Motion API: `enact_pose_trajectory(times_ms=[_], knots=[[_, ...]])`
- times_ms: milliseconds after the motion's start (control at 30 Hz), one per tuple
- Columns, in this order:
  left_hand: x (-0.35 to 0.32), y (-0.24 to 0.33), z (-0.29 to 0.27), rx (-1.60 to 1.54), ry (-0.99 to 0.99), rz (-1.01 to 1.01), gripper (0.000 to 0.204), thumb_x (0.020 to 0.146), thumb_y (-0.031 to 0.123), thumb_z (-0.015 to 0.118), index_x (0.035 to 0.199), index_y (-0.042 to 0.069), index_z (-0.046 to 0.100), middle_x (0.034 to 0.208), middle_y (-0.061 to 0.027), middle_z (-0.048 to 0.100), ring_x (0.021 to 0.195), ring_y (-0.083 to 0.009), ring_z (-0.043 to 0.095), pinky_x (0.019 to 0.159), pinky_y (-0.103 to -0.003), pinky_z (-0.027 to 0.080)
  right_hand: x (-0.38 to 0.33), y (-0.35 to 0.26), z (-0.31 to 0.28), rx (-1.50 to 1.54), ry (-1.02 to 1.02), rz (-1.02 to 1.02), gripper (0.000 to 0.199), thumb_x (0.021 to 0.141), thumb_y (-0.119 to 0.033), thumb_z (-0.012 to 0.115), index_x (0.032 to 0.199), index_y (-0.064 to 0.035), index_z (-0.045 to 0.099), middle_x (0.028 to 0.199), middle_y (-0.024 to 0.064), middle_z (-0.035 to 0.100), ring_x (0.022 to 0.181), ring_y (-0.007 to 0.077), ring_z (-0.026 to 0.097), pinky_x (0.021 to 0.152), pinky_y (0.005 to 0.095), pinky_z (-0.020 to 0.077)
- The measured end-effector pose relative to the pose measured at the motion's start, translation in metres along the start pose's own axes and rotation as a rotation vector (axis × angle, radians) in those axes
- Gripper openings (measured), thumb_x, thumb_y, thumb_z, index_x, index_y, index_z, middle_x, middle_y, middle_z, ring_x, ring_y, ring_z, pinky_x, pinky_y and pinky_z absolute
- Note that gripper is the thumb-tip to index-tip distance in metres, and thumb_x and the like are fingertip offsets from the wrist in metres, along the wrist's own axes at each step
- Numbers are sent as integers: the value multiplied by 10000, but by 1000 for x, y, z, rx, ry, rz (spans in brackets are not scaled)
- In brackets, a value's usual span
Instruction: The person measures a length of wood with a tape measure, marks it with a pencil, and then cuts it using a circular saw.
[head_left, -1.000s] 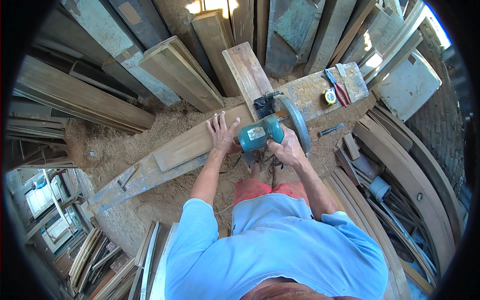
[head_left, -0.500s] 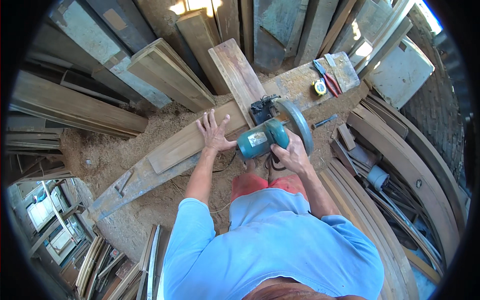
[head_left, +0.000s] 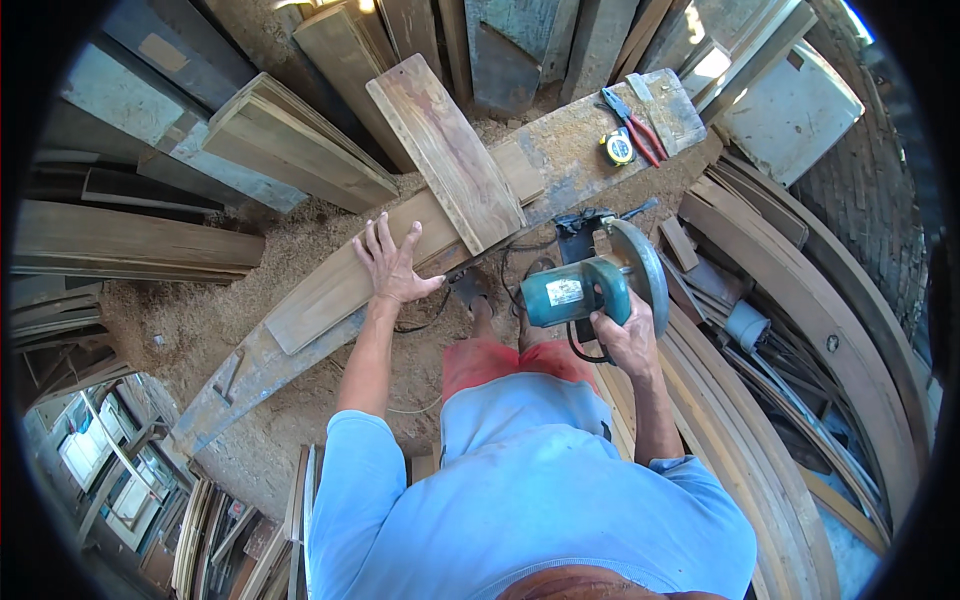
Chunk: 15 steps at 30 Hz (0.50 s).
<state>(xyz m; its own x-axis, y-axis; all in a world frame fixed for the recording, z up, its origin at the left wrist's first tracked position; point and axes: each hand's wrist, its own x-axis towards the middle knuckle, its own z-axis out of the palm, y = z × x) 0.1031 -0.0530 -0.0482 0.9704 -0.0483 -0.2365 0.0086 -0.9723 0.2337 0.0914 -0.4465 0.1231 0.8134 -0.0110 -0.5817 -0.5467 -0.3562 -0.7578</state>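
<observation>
My right hand (head_left: pixel 632 338) grips the rear handle of a teal circular saw (head_left: pixel 557 295). The saw is held over the floor on my side of the bench plank (head_left: pixel 590 175), apart from the boards. My left hand (head_left: pixel 395 270) rests with fingers spread on a long light-brown board (head_left: pixel 335 285) lying along that plank. Across this board, to the right of my left hand, lies a shorter, reddish-brown board (head_left: pixel 447 150) set at an angle. Red-handled pliers (head_left: pixel 640 132) and a yellow tape measure (head_left: pixel 617 149) lie on the plank's right end.
Upright planks (head_left: pixel 300 140) lean along the far side. Stacked curved timbers (head_left: pixel 780 270) and a grey cylindrical container (head_left: pixel 747 325) stand to the right. Sawdust (head_left: pixel 215 310) covers the floor. The saw's dark cord (head_left: pixel 510 285) hangs near my feet. A metal bracket (head_left: pixel 228 375) lies on the plank's left end.
The circular saw in my right hand has moved right and toward me, away from the crosswise board, whose near end now shows. My left hand stays on the long board. The view has shifted slightly.
</observation>
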Motion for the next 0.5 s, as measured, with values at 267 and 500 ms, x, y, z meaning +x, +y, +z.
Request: enact_pose_trajectory(times_ms=[267,500], knots=[[-1,-3,4,-3,24,20,1223,454,547,972,1528,367,415,1645,-257,203,1531,-533,133,1197,-776,59,5,-10,-3,93,-57,17,395,853,-85,698,1226,25,627,913,56,627,813,138,594,749,335,513],[0,-2,2,-19,17,15,1221,454,550,973,1527,379,415,1655,-252,197,1536,-529,127,1200,-770,55,11,-33,14,37,-131,-157,384,848,-132,708,1188,21,620,932,86,606,841,184,603,765,358,509]])
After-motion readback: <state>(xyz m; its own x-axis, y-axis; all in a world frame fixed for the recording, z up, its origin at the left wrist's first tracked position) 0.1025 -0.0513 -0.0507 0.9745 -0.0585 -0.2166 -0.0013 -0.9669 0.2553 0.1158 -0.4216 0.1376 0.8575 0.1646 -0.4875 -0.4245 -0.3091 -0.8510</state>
